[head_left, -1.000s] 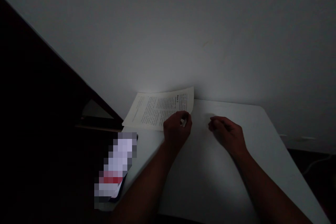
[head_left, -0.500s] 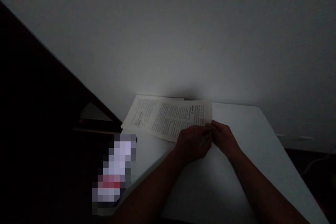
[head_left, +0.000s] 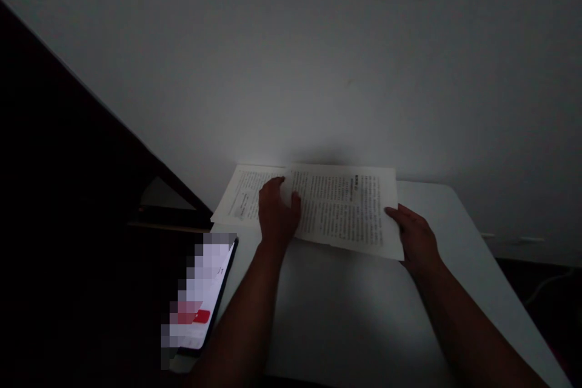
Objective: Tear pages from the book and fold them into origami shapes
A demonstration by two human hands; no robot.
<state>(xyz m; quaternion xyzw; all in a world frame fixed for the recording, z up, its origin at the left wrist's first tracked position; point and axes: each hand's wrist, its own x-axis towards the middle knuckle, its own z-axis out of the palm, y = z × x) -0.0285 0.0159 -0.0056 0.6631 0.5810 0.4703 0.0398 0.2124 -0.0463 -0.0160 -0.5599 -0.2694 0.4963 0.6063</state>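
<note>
A printed sheet of paper, covered in dense text, lies slightly raised over the far part of the white table. Its right edge is in my right hand, with the thumb on top and the fingers beneath. At its left end rests my left hand, thumb and fingers apart, over or touching the paper. Another printed page shows to the left, partly covered by my left hand. Whether the two pages are joined is hidden.
The white table stands against a pale wall. A phone with a lit, partly blurred screen lies at the table's left edge. Dark furniture fills the left side. A pale cable runs at the far right.
My hands were together at the sheet's right edge. My left hand has moved left across the paper; my right hand has shifted right with the sheet, which now lies further right.
</note>
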